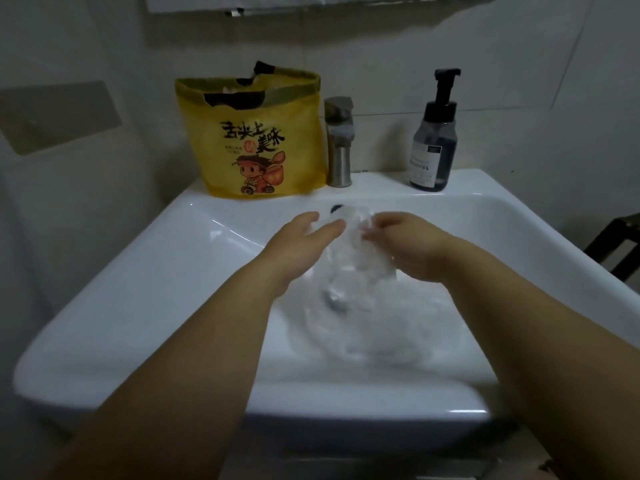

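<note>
**Inspector:** Forearms (pixel 207 341) nearest, reaching over the sink (pixel 114 317). Basin contents?

**Assistant:** Clear plastic (pixel 360 268), crumpled and blurred. Its lower part spreads across the basin floor. Its upper part is raised between the hands.

**Inspector:** State of the hands?

**Assistant:** Close together, with the plastic between them. Left hand (pixel 301 244): fingers straight, touching its left side. Right hand (pixel 405 247): fingers curled onto its upper edge.

**Inspector:** Containers on the ledge?

**Assistant:** Yellow bag (pixel 256 140), top open, dark and pale contents that cannot be identified. Bottle (pixel 433 143) with pump, dark liquid inside. Faucet (pixel 339 143) stands between them.
</note>
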A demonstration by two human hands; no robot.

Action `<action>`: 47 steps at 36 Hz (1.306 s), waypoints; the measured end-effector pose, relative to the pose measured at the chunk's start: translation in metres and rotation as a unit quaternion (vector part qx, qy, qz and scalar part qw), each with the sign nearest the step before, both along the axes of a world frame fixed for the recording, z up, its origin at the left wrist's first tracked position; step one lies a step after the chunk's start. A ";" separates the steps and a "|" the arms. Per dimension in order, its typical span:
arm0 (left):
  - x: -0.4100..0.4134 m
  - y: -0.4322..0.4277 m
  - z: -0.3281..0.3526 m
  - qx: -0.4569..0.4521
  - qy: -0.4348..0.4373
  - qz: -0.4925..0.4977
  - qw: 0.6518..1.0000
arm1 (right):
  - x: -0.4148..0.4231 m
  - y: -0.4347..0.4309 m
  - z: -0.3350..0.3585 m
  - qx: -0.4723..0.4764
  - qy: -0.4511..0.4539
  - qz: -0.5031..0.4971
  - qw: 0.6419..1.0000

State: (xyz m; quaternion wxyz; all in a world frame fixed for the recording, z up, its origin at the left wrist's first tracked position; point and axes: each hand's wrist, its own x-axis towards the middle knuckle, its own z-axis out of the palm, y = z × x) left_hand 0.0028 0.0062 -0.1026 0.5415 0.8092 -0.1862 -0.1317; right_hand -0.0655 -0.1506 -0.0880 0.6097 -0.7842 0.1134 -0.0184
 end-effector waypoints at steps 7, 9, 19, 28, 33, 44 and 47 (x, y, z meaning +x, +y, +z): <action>0.007 0.004 0.004 -0.161 0.060 -0.030 0.985 | -0.009 0.015 0.016 0.272 -0.090 0.034 0.957; 0.010 0.005 0.006 -0.207 0.085 -0.003 0.975 | -0.007 0.015 0.011 0.224 -0.083 -0.010 0.971; 0.014 0.012 0.013 -0.319 0.154 0.035 0.934 | -0.001 0.006 0.010 0.304 -0.027 -0.185 0.934; 0.005 0.012 0.019 -0.320 0.176 -0.113 0.924 | -0.003 0.014 0.011 0.358 -0.032 -0.142 0.922; 0.004 0.006 0.007 -0.210 0.080 -0.090 0.970 | 0.004 0.017 0.008 0.336 -0.090 -0.089 0.933; 0.009 0.008 0.006 -0.162 -0.020 0.002 0.987 | 0.012 0.026 -0.012 -0.141 -0.145 -0.067 0.977; 0.005 0.006 0.006 -0.158 0.004 -0.061 0.985 | 0.014 0.024 -0.012 -0.054 -0.134 -0.090 0.985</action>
